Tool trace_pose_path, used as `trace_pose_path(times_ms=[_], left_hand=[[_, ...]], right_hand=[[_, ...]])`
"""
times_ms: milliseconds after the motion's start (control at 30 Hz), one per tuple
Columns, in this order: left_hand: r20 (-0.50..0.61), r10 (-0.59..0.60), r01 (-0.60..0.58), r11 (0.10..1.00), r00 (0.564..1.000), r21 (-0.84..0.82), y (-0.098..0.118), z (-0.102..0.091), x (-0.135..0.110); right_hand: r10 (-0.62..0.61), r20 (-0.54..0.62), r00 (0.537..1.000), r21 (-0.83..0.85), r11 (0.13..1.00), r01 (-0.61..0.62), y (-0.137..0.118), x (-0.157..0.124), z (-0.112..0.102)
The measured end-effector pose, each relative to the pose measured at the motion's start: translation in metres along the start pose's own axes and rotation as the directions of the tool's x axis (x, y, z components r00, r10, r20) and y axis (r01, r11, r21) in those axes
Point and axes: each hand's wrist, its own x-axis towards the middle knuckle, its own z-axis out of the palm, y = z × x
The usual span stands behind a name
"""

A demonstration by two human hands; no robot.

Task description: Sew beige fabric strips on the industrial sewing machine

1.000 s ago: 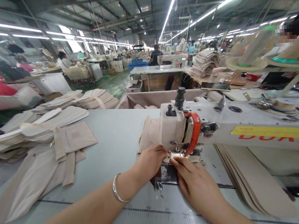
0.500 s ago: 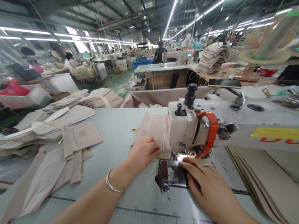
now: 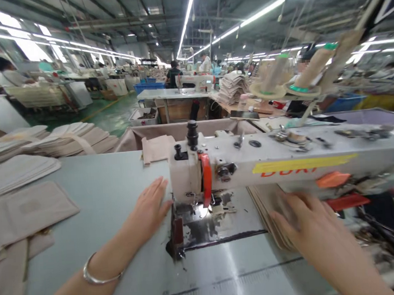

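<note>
My left hand lies on the pale sewing table, fingers stretched out and nothing in them, just left of the sewing machine's head. Under the machine's arm, my right hand is over a stack of beige fabric panels. Its thumb and fingers are apart at the stack; the fingertips are blurred. A sewn beige piece lies behind the machine head, at the far table edge. Beneath the needle, the metal plate is lit and carries no fabric.
Sewn beige pieces and banded stacks of panels occupy the left side. Beyond the table is a fabric-lined bin. Thread cones stand at the right rear. A person sits farther off near another sewing machine.
The beige piece has gone from beside the needle to behind the machine head, and my left hand has let go of it. My right hand moved from the needle plate rightward to the stack. The view turned right.
</note>
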Motion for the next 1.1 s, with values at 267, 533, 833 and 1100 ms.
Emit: trace_pose_path(times_ms=[267,533,833,1100], left_hand=[[0.197,0.037,-0.008,0.989,0.980,-0.144,0.014,-0.031,-0.017],[0.100,-0.023,0.038,0.988,0.995,-0.151,0.028,-0.021,-0.034],[0.061,-0.003,0.012,0.987,0.998,-0.159,0.031,-0.011,-0.039],[0.040,0.022,-0.015,0.986,0.999,-0.165,0.029,-0.008,-0.039]], right_hand=[[0.128,0.088,0.988,-0.214,0.971,-0.106,0.004,-0.001,0.009],[0.127,-0.029,0.991,-0.224,0.966,-0.131,-0.001,0.002,0.003],[0.127,0.023,0.992,-0.192,0.974,-0.120,-0.007,0.003,-0.005],[0.075,0.018,0.997,-0.206,0.976,-0.070,-0.004,-0.003,-0.005]])
